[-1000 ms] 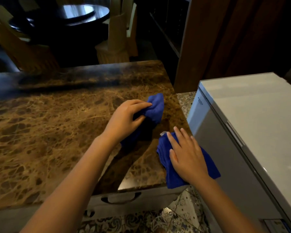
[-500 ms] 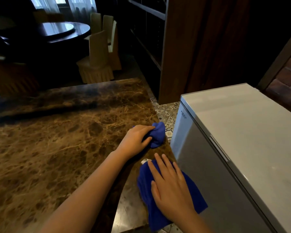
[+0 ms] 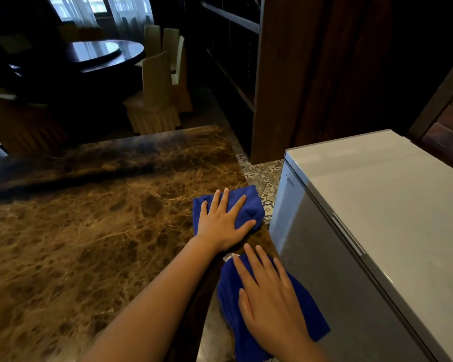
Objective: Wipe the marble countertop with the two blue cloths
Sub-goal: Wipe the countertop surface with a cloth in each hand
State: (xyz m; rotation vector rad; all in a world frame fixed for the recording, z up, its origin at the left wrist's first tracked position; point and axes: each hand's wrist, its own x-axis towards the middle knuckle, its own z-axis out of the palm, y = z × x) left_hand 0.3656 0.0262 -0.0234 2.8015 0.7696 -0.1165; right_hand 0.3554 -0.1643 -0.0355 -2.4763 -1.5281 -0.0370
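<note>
Half a second ago my left hand (image 3: 223,222) was bunching its blue cloth in a closed grip; now I see it spread wide and flat, fingers splayed, pressing the far blue cloth (image 3: 249,207) down at the right edge of the marble countertop (image 3: 89,231), just right of frame centre. My right hand (image 3: 270,299) lies as flat as before, fingers together and extended, on the near blue cloth (image 3: 309,312) at lower centre-right. That cloth drapes over the counter's right edge, and a small white tag (image 3: 230,256) shows at its upper corner. The two cloths lie near each other but apart, with a strip of dark marble between them.

Right of the counter a grey chest freezer (image 3: 377,231) fills the lower right, its side close beside the near cloth, with patterned floor tile (image 3: 263,176) visible in the gap. A dark wooden cabinet (image 3: 298,74) rises behind it. In the upper left I make out a round dark table (image 3: 100,53) and covered chairs (image 3: 154,100) in dim light.

My left forearm hides part of the counter, the frame's bottom edge cuts off the near cloth, and the freezer's brand lettering is too small to read.
</note>
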